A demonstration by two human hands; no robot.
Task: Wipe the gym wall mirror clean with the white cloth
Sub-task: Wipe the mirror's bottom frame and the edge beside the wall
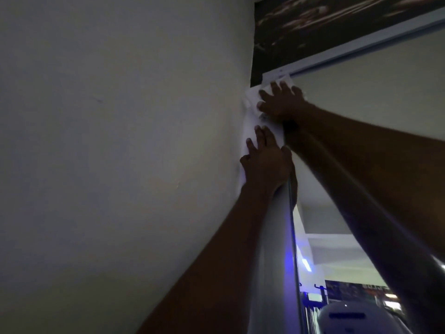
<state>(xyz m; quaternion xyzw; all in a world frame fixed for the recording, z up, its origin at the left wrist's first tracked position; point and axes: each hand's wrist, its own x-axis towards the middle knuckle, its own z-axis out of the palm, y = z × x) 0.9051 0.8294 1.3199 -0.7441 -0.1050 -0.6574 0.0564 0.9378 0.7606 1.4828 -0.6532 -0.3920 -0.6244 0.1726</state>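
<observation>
The wall mirror [375,131] fills the right half of the view, with its pale frame along the top and down its left edge. The white cloth [252,121] lies over the mirror's upper left corner and hangs down the left edge. My right hand [281,102] presses the cloth flat at the corner, fingers spread and straight. Lower down, my left hand [265,162] presses the hanging part of the cloth against the frame edge with its fingers extended. Both arms reach up from below.
A plain white wall [120,153] adjoins the mirror on the left. A dark poster [325,25] hangs above the mirror's top frame. The mirror's lower part reflects a ceiling, blue lights and gym gear [325,297].
</observation>
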